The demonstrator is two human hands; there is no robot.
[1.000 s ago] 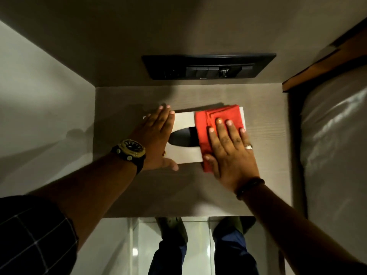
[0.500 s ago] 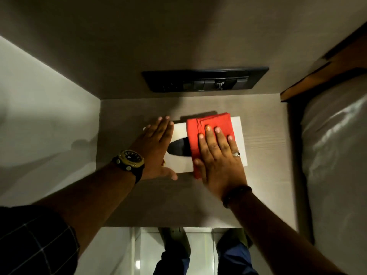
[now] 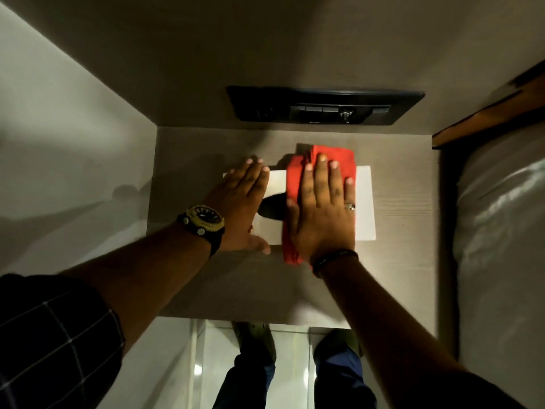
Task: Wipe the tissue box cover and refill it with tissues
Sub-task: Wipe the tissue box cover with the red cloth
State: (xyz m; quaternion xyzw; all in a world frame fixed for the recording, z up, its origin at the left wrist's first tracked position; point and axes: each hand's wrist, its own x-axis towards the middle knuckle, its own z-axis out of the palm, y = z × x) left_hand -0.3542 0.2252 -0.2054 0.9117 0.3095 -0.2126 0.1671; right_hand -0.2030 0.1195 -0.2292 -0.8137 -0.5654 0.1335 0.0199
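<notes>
A white tissue box cover (image 3: pixel 365 202) with a dark oval slot (image 3: pixel 272 208) lies flat on a grey wooden table (image 3: pixel 401 261). My left hand (image 3: pixel 240 208), with a watch on the wrist, lies flat on the cover's left end, fingers together. My right hand (image 3: pixel 323 214) presses a folded red cloth (image 3: pixel 339 156) flat against the middle of the cover's top. The cloth sticks out beyond my fingertips and at the near edge by my wrist. The cover's right end shows bare. No tissues are in sight.
A black switch panel (image 3: pixel 324 106) is set in the wall behind the table. A white wall (image 3: pixel 73 160) closes the left side. A bed with a pale cover (image 3: pixel 501 231) and wooden headboard (image 3: pixel 483 113) stands at the right. My feet show on the glossy floor (image 3: pixel 295 364) below the table's front edge.
My right hand has slid the red cloth leftwards along the cover's top, baring the right end. My left hand has stayed on the left end.
</notes>
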